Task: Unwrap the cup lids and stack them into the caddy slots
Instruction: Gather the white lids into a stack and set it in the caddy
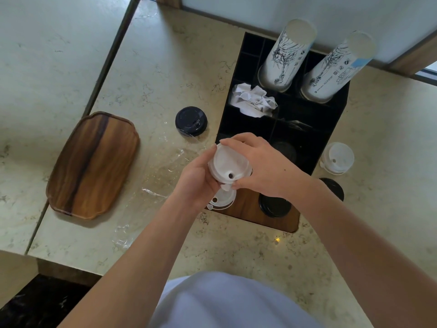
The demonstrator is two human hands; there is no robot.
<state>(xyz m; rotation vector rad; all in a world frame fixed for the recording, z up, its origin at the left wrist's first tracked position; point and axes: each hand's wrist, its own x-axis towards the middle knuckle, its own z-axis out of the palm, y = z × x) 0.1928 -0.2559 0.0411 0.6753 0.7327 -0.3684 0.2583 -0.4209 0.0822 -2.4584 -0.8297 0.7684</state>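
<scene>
Forearms: both reach in from the bottom edge, over a pale garment, and meet above the near end of the caddy [331, 136].
Left hand [197, 177]: cups the white lids [228, 165] from the side, fingers curled round the rim, likely to steady them.
Right hand [262, 162]: lies across the far side of those lids, fingers pressed on the rim with the thumb at the near edge; it looks like squaring a small stack, or parting one lid from it, I cannot tell which.
Slot below: a white lid [222, 200] already sits in the near left slot, directly under the held ones, so that is probably their target.
Black lids: four by my count, one loose on the worktop [146, 67] left of the caddy, one in the near right slot [274, 205], one dim inside the caddy, one by the right forearm.
Other white lids: one small stack [338, 158] right of the caddy.
Cups: two upside-down stacks [286, 55] at the far end.
Wrap: clear film [156, 176] lies slack, so unwrapping seems done.
Tray: one wooden tray [93, 165], left.
</scene>
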